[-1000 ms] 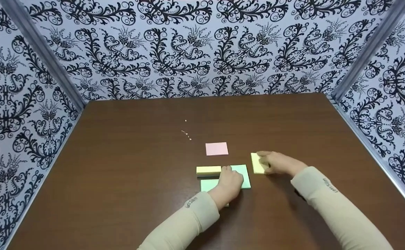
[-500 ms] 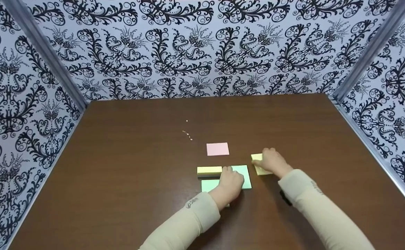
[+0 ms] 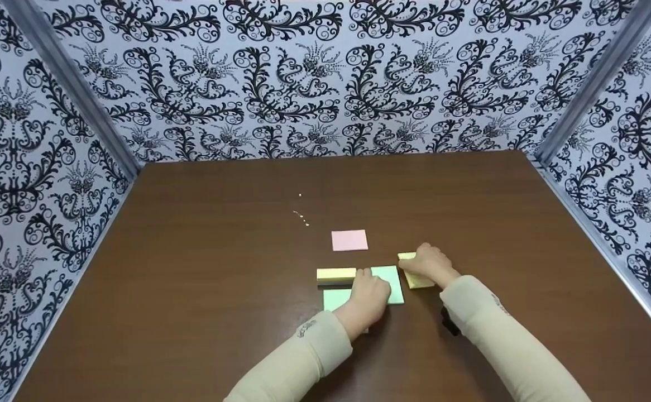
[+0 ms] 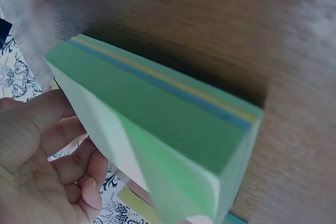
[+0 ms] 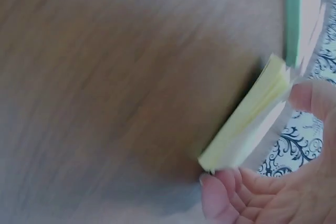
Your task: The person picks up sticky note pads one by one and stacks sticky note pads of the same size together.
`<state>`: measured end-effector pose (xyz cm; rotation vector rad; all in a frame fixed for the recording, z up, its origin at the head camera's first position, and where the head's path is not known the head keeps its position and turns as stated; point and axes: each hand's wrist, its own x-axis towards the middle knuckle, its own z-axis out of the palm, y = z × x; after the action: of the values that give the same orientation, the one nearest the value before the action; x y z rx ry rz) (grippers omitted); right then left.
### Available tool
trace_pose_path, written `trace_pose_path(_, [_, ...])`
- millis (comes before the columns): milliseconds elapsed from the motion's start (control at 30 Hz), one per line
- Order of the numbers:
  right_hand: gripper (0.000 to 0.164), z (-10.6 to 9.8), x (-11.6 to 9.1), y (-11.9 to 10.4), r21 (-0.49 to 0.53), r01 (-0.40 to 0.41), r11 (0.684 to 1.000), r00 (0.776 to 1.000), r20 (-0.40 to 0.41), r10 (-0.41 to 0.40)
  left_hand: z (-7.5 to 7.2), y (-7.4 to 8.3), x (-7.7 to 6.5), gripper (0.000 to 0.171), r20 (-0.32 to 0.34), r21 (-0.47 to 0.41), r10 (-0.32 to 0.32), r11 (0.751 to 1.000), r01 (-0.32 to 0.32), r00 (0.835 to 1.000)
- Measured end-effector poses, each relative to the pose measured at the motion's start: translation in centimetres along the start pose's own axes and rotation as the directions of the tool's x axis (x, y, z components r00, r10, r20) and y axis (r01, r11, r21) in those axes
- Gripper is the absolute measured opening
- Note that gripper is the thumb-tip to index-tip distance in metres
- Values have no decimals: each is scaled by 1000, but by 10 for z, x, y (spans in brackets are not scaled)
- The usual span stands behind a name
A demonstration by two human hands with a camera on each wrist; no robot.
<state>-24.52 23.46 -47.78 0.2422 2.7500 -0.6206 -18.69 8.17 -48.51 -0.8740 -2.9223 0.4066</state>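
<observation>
My left hand [image 3: 369,293] bends its fingers down among the green sticky note pads; in the left wrist view its curled fingers [image 4: 58,129] are at the edge of a thick green sticky note pad [image 4: 157,98] with blue and yellow layers. Another green pad [image 3: 396,285] shows just right of that hand. My right hand [image 3: 434,265] grips a yellow sticky note pad [image 3: 420,281] close beside it. The right wrist view has this yellow pad [image 5: 247,119] slanted, between thumb and fingers, one end right at the green pad [image 5: 294,19].
A yellow block of notes [image 3: 335,276] lies left of the left hand's fingertips. Farther back is a pink sticky note pad [image 3: 349,240]. Small pale marks [image 3: 302,218] dot the brown tabletop [image 3: 219,251], and patterned walls [image 3: 325,78] enclose it.
The right hand has turned and shifted left and a little nearer, bringing the yellow sticky note pad closer to the green one. The left hand stays in place.
</observation>
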Motion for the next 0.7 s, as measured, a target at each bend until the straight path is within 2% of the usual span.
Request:
trace_pose_path(100, [59,0,-6,-1,54,16,998,998,63,-19,1,0,0,7,-4,3,-4,1000,4,1000])
trace_pose_path(200, [64,3,-12,-3,56,38,998,995,90,-43,2,0,0,6,4,6,-3,1000,3,1000])
trace_pose_path(333, [67,8,-17,-8,19,41,999,996,75,-42,1,0,0,5,24,7,2,1000,-2,1000])
trace_pose_path(467, [64,12,-19,-12,-2,35,999,998,52,-35,0,1,1,5,36,9,6,1000,-6,999])
trace_pose_path(600, [68,11,-21,-13,25,37,999,997,64,-39,0,0,1,8,42,-1,11,1000,-10,999])
trace_pose_path(700, [64,9,-21,-13,43,42,998,996,77,-45,0,0,2,9,53,-15,12,1000,-11,999])
